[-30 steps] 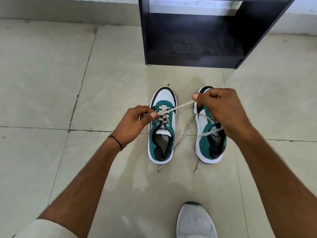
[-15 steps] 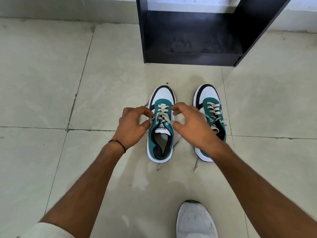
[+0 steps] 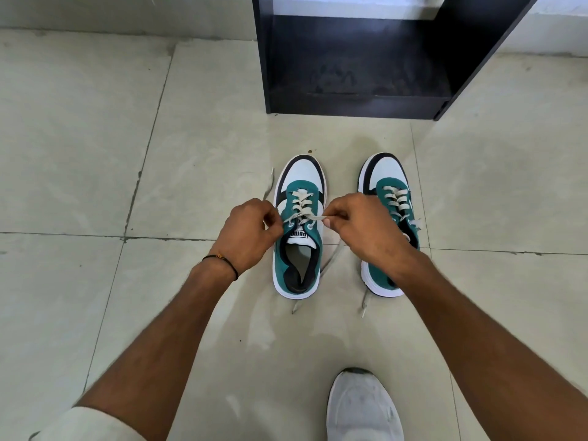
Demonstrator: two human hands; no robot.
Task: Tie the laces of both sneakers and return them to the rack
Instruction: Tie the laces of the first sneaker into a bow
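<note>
laces (image 3: 300,214) on the left sneaker (image 3: 299,230) now run taut between both hands; a second ago the right hand (image 3: 359,227) held its end high over the right sneaker (image 3: 389,224). each grip pinches a lace end, left hand (image 3: 251,233) included. first knot looks started. both sneakers sit on the floor (image 3: 95,154), before the rack (image 3: 359,58).

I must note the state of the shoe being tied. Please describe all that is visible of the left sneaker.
The left sneaker stands upright on the tiled floor, toe toward the black rack. It has a teal suede-like upper, white toe, black trim and white sole. Its pale laces are not yet knotted: the left hand and right hand each pinch a strand across the tongue, loose ends trailing on the floor.
</note>
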